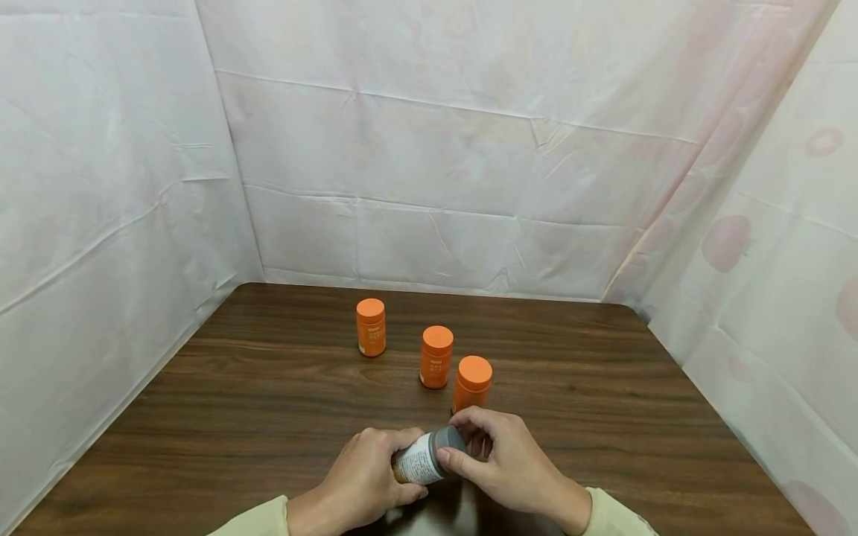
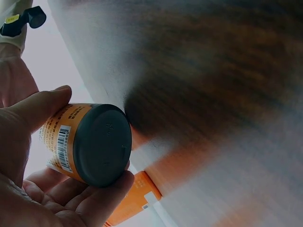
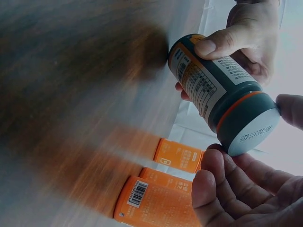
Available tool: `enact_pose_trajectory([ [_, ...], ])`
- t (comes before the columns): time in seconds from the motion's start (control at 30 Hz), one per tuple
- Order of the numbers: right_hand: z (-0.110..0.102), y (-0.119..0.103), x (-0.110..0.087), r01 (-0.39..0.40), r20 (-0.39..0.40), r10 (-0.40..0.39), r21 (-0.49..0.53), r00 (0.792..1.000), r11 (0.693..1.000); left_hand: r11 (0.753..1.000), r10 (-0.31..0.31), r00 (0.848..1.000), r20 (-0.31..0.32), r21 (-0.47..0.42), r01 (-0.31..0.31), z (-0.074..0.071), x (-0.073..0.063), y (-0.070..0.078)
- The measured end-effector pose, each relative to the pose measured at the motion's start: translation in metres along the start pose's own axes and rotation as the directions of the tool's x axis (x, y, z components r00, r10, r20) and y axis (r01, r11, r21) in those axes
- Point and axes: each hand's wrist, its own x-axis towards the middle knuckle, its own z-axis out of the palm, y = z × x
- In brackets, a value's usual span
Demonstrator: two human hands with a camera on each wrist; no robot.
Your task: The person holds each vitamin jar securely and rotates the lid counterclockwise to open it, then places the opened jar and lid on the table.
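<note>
A dark grey-green bottle (image 1: 417, 460) with a white and orange label lies tilted between both hands, its cap toward the right. The left hand (image 1: 366, 476) grips its body, thumb on one side and fingers round the other. In the left wrist view the dark round base of the bottle (image 2: 105, 145) faces the camera, with a barcode beside it. The right hand (image 1: 512, 461) pinches the bottle's cap (image 3: 248, 124) between thumb and fingers; a thin orange ring shows just below the cap. Just beyond the right hand stands an orange bottle (image 1: 473, 381), its lower part partly hidden.
Two more orange bottles, one in the middle (image 1: 436, 359) and one farther back to the left (image 1: 372, 328), stand upright on the dark wood table (image 1: 268, 402). Pale cloth sheets (image 1: 436, 149) hang behind the table and along both sides.
</note>
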Motion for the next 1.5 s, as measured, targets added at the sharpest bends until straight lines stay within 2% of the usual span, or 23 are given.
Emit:
enact_pose_trajectory([
  [0.37, -0.0019, 0.0025, 0.001, 0.07, 0.021, -0.07, 0.024, 0.997, 0.997, 1.0, 0.006, 1.0, -0.015, 0.014, -0.006, 0.001, -0.0002, -0.0009],
  [0.73, -0.0045, 0.0043, 0.0005, 0.185, 0.011, -0.185, -0.032, 0.983, 0.982, 1.0, 0.003, 1.0, -0.01, 0.003, -0.003, -0.0002, -0.0006, -0.0002],
  [1.1, -0.0075, 0.0041, -0.0004, 0.227, 0.04, -0.227, -0.001, 0.973, 0.974, 1.0, 0.007, 1.0, 0.01, -0.013, -0.006, -0.001, -0.0006, 0.0002],
  [1.5, -0.0085, 0.0055, 0.0013, 0.322, 0.046, -0.322, 0.018, 0.946, 0.947, 1.0, 0.012, 1.0, -0.007, 0.01, -0.012, -0.0017, -0.0008, 0.0003],
])
